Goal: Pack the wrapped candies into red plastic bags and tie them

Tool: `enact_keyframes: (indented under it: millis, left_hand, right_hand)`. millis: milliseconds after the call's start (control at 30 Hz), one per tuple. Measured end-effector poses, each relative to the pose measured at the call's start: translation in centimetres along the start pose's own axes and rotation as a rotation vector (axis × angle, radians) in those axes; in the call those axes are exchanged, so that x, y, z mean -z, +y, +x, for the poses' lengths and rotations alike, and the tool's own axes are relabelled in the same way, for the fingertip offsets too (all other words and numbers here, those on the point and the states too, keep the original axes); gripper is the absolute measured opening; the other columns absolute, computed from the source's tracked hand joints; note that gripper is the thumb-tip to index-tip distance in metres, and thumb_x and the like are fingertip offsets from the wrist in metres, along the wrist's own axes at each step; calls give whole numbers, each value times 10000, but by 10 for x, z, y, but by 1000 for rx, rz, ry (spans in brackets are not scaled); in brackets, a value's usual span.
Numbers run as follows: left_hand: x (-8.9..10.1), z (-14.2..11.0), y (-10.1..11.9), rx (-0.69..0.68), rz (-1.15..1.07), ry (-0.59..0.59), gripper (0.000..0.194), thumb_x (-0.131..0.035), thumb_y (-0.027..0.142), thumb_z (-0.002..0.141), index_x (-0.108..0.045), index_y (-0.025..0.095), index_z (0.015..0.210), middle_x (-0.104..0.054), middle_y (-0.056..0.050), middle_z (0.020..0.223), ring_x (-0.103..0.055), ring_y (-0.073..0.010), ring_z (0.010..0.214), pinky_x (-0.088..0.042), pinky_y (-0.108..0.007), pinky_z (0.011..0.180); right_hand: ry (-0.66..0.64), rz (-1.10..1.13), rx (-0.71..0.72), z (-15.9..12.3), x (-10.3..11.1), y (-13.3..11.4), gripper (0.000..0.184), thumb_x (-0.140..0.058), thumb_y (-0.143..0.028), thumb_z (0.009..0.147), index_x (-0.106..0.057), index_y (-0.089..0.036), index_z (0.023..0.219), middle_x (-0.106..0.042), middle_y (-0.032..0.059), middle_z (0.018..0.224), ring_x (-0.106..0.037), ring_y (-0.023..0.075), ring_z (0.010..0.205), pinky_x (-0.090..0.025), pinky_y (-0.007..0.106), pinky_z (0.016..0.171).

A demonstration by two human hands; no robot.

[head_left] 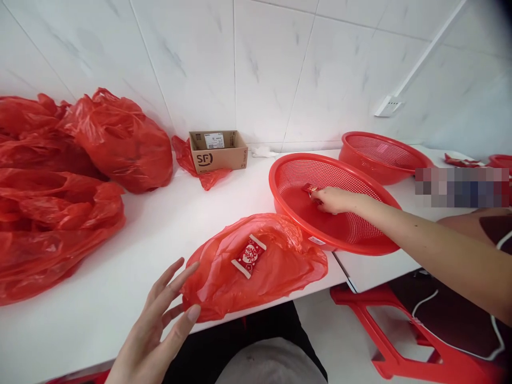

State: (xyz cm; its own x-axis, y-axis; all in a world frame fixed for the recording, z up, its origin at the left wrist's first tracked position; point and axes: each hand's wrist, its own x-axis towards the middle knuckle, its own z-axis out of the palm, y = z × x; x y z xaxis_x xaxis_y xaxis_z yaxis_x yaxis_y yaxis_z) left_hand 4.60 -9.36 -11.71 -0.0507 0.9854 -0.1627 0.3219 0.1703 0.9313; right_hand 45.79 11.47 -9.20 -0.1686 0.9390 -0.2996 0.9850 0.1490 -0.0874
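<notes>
A red plastic bag (224,290) lies flat at the table's front edge. On it rests a small red-and-white snack packet (249,256) with white crimped ends. My left hand (160,320) is at the bag's left edge, fingers spread and thumb apart; whether the fingertips touch the film I cannot tell. To the right, my right hand (330,200) reaches down inside a large red colander basket (298,213). Its fingers are closed on a small red packet (310,189), partly hidden by them. The bag's right end meets the basket's lower side.
Full red bags (120,144) are heaped on the left. Near the tiled wall stands a cardboard box (220,157) on red film. Behind the large basket sits a second red basket (380,154). Another person (496,226) is at the right, by a red stool (374,325).
</notes>
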Motion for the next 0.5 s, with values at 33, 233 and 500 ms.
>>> enact_keyframes:
  millis: [33, 233, 500]
  left_hand:
    - [0, 0, 0, 0, 2, 5, 444, -562, 536, 855, -547, 487, 1296, -301, 111, 1557, -331, -266, 1418, -502, -291, 997]
    - [-3, 3, 4, -9, 10, 32, 498, -537, 557, 854, -536, 421, 1333, -318, 47, 1557, -298, -305, 1428, -485, -379, 1026]
    - [-6, 3, 6, 32, 103, -70, 498, -520, 581, 861, -546, 405, 1326, -406, 30, 1505, -218, -255, 1465, -399, -371, 1094]
  right_hand:
    - [-15, 41, -12, -2, 5, -2, 225, -619, -192, 757, -692, -180, 970, -710, 88, 879, -677, 220, 721, -518, 331, 672]
    - [61, 973, 80, -40, 48, -34, 369, -592, -211, 804, -579, -199, 1173, -697, 96, 1073, -689, 197, 878, -564, 334, 765]
    - [5, 1034, 420, -101, 51, -131, 396, -578, -233, 874, -558, -240, 1269, -675, 8, 853, -660, 147, 760, -537, 295, 719]
